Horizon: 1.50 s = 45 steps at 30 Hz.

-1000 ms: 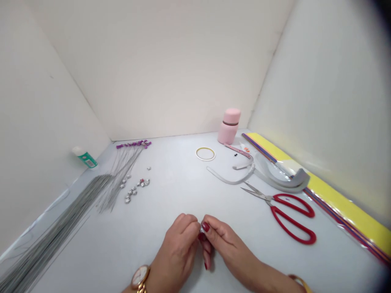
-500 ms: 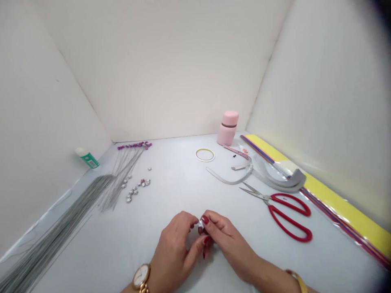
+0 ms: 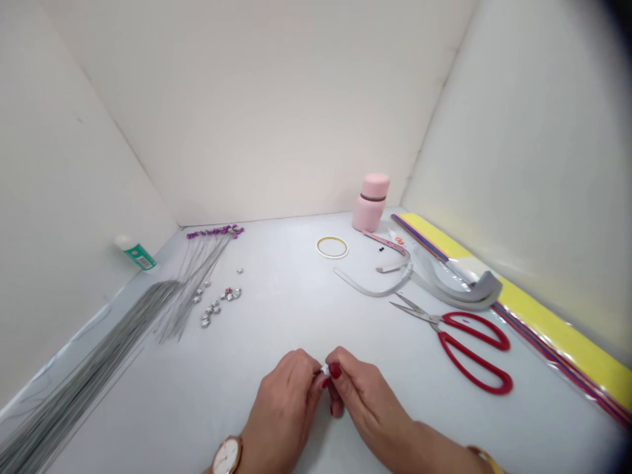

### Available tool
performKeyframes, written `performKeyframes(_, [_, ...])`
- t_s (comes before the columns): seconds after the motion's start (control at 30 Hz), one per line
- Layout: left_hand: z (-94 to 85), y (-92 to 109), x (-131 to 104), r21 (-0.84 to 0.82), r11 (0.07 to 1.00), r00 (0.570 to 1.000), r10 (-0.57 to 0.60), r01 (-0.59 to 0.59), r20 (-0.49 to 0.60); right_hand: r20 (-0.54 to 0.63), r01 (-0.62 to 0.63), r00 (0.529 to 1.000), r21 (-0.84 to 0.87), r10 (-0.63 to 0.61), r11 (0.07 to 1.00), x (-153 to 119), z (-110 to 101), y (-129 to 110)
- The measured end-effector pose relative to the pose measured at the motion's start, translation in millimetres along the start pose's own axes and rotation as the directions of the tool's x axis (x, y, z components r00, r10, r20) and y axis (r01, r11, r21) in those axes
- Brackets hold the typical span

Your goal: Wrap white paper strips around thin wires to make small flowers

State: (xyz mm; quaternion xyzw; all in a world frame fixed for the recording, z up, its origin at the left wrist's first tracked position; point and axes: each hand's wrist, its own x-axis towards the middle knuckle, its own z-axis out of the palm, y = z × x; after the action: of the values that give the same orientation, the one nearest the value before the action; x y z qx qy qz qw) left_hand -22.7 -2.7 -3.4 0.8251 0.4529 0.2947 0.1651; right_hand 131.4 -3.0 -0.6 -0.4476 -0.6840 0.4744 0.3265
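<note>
A small silver paper star [image 3: 324, 370] is pinched between the fingertips of both hands, low in the middle of the view; the fingers cover most of it. My left hand [image 3: 286, 401], with a watch at its wrist, is closed, thumb and index finger at the star's left side. On the other side my right hand [image 3: 368, 398] grips it between thumb and curled fingers. Several similar silver stars [image 3: 216, 307] lie on the table to the left. Silver paper strips [image 3: 368, 288] curl on the right, beyond my right hand.
Red-handled scissors [image 3: 437, 322] lie partly open at right, near yellow sheets [image 3: 538, 316]. A pink flask [image 3: 370, 203] and a tape ring [image 3: 332, 247] stand farther back. Left are grey wires [image 3: 99, 355], purple-tipped stems [image 3: 216, 232] and a green-labelled glue stick [image 3: 138, 253].
My left hand's thumb and index finger have closed in on the star, and both hands have come together slightly lower in view. The view has shifted a little.
</note>
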Motion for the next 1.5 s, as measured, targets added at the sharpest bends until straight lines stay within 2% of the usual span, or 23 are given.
performKeyframes(0.2, [0.6,0.7,-2.4,-0.031,0.999,0.999,0.019,-0.02,-0.033,0.032,0.054,0.998,-0.089,-0.051,0.995,-0.9,0.4,-4.2])
performKeyframes(0.37, [0.0,4.8,-2.9,-0.115,0.993,0.999,0.036,-0.039,-0.028,-0.014,0.132,0.99,-0.199,-0.138,0.971,-2.7,1.9,-6.1])
performKeyframes(0.57, [5.6,3.3,-5.5,-0.076,0.997,0.996,0.026,-0.032,-0.084,-0.092,0.25,0.956,-0.238,-0.278,0.938,-1.9,5.4,-7.3])
performKeyframes(0.67, [5.2,4.3,-5.3,-0.104,0.995,0.996,0.002,-0.012,-0.088,-0.103,0.236,0.958,-0.247,-0.268,0.94,-2.0,5.7,-6.5])
performKeyframes(0.83, [-0.2,8.7,-2.5,-0.217,0.976,0.999,-0.03,0.025,-0.019,-0.077,0.184,0.976,-0.199,-0.202,0.963,-4.0,4.5,-5.7])
performKeyframes(0.93, [0.2,9.0,-2.1,-0.218,0.976,0.999,-0.031,0.022,-0.041,-0.06,0.173,0.981,-0.174,-0.186,0.969,-4.0,3.5,-6.5])
performKeyframes(1.13, [5.7,5.6,-4.2,-0.237,0.971,0.997,0.011,-0.03,-0.08,-0.097,0.292,0.944,-0.202,-0.316,0.935,-3.2,2.5,-7.6])
performKeyframes(1.27, [7.1,6.1,-4.5,-0.267,0.963,0.996,-0.002,-0.023,-0.091,-0.112,0.316,0.931,-0.223,-0.347,0.922,-5.1,2.9,-7.3])
performKeyframes(1.37, [6.3,7.6,-3.3,-0.299,0.954,0.997,-0.014,-0.008,-0.072,-0.108,0.292,0.942,-0.2,-0.317,0.935,-5.2,3.6,-7.0])
performKeyframes(1.5, [2.4,8.5,-0.8,-0.364,0.93,0.998,-0.058,0.057,0.008,-0.07,0.102,0.992,-0.032,-0.104,0.994,-3.6,4.5,-7.8])
